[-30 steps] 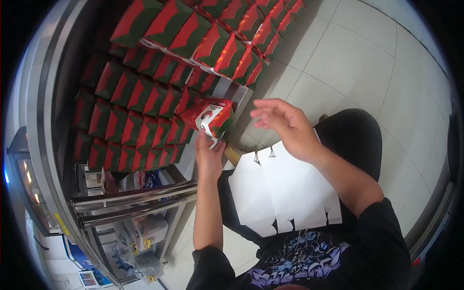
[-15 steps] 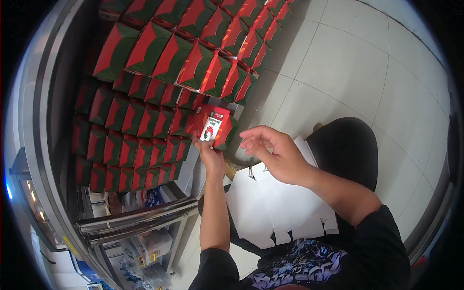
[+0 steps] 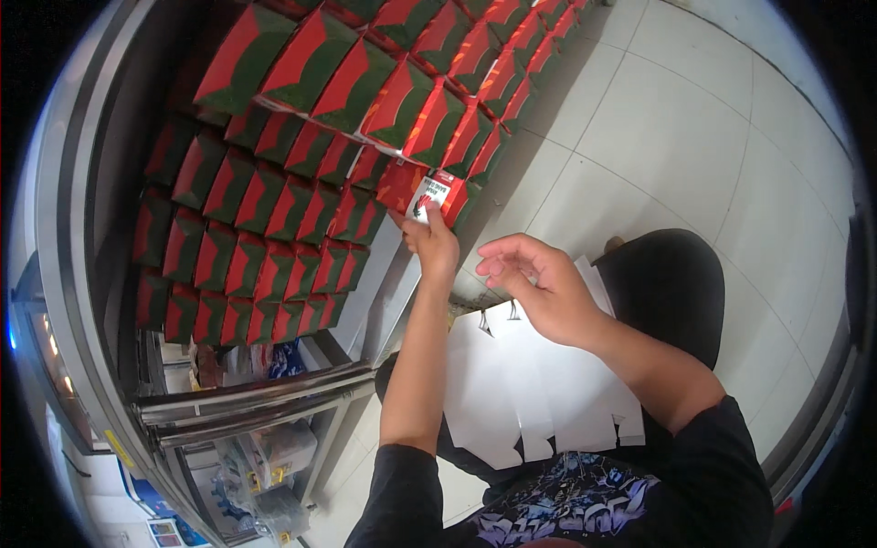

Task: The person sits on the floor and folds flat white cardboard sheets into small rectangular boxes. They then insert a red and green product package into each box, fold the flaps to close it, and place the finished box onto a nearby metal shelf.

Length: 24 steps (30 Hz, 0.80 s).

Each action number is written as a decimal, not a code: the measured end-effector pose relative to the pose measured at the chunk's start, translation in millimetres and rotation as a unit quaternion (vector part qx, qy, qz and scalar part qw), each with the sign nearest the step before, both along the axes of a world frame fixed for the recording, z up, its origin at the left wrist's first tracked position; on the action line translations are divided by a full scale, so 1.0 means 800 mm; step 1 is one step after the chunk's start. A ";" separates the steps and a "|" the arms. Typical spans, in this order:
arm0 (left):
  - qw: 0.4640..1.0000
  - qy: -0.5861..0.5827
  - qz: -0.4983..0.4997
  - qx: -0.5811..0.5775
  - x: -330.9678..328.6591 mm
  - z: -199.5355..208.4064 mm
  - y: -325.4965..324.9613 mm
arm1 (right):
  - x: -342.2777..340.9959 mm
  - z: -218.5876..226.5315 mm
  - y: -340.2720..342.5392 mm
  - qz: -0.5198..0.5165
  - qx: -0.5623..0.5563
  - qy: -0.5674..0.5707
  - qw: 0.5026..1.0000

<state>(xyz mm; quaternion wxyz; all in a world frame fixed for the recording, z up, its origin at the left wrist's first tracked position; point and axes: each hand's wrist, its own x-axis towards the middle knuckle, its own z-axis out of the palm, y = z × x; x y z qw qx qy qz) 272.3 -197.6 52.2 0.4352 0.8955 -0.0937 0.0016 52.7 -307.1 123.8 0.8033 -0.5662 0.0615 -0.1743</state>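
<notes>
Up there, box above left hand.

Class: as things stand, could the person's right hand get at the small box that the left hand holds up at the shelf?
Probably yes. The right hand hovers open just beside the left hand, and nothing lies between it and the box.

We wear a black short-sleeved cotton T-shirt with a purple-and-white graphic print across the chest. Both forearms are bare. Our trousers are black.
</notes>
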 end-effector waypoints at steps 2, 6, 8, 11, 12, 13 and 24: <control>1.000 -0.007 0.008 0.004 0.001 0.001 -0.007 | -0.002 0.000 0.000 0.002 0.001 0.002 1.000; 0.994 0.000 -0.041 -0.104 0.010 0.003 0.012 | -0.001 0.005 0.001 0.007 0.007 0.007 1.000; 0.985 0.052 -0.072 -0.146 0.015 0.009 0.031 | 0.002 0.005 0.003 0.003 0.016 0.001 1.000; 0.965 0.150 -0.094 -0.195 -0.003 0.032 0.045 | 0.002 -0.004 -0.002 -0.009 0.028 0.006 1.000; 0.985 0.084 -0.093 -0.120 -0.008 0.032 0.063 | 0.002 -0.003 0.000 -0.006 0.031 0.004 0.999; 0.995 0.017 -0.090 -0.044 -0.013 0.032 0.082 | 0.003 -0.001 0.003 -0.002 0.034 0.003 0.999; 0.811 0.073 -0.535 0.223 -0.353 0.081 0.115 | -0.016 0.032 -0.032 -0.096 0.092 -0.059 0.989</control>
